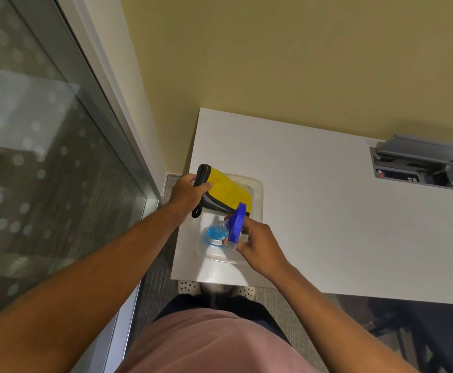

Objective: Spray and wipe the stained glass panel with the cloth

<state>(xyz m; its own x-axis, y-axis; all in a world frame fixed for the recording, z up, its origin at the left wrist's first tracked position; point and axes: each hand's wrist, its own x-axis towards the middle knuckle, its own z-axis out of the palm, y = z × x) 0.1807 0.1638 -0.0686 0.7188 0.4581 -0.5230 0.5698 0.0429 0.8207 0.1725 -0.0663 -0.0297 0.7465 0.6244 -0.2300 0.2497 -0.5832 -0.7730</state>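
A folded yellow cloth (226,191) with a grey-black edge is pinched at its left end by my left hand (186,193), held just above a clear plastic tray (259,195). My right hand (257,244) grips a clear spray bottle with a blue trigger head (236,220) and blue liquid at its bottom (214,234), standing over the tray's near half. The glass panel (31,157) fills the left of the view, dotted with pale round spots, in a grey metal frame.
The tray sits at the left corner of a white table (341,211) against a yellow wall. A grey cable box with an open lid (416,168) is set into the table at far right. Grey carpet and my feet lie below the table edge.
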